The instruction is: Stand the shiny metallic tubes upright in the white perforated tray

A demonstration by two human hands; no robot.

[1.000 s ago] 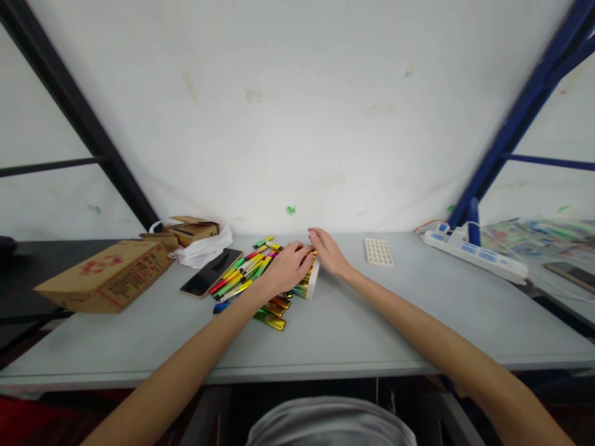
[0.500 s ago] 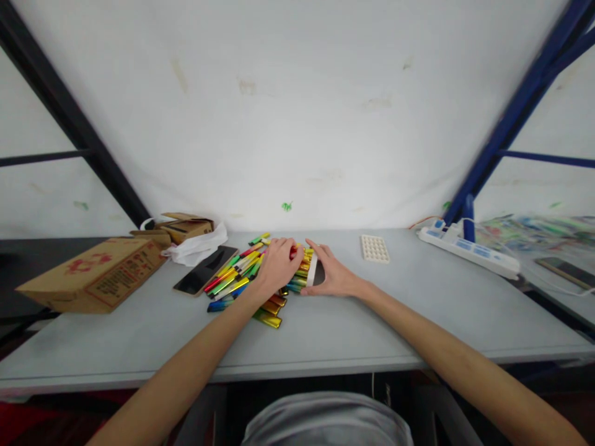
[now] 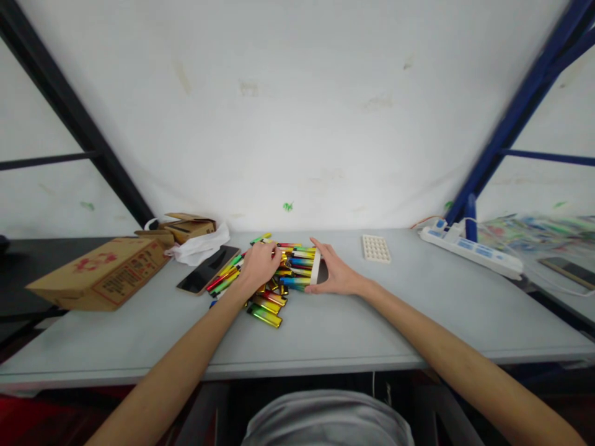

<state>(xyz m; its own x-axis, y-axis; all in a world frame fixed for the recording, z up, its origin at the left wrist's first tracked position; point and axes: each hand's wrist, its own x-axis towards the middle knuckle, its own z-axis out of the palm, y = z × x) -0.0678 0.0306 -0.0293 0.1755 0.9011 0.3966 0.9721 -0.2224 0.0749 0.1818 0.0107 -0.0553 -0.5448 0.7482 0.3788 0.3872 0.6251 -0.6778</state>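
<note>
A brown cardboard box [image 3: 100, 273] lies at the left of the frame on the grey table [image 3: 372, 322]. Right of it rest a smaller open carton [image 3: 188, 226], crumpled white plastic [image 3: 201, 248] and a dark phone [image 3: 209, 269]. A white perforated tray [image 3: 376, 248] sits right of centre, a white power strip [image 3: 469, 251] further right.

On the table [image 3: 353, 334] in front of me, a pile of lighters [image 3: 264, 291] lies left of centre. My left hand [image 3: 258, 265] rests on the pile; my right hand [image 3: 335, 274] sits just right of it, against a tray [image 3: 316, 266] standing on edge with lighters in it. A phone [image 3: 207, 269] lies left of the pile, a cardboard box [image 3: 100, 272] farther left. A second tray [image 3: 376, 248] lies right, a power strip [image 3: 469, 251] far right.
</note>
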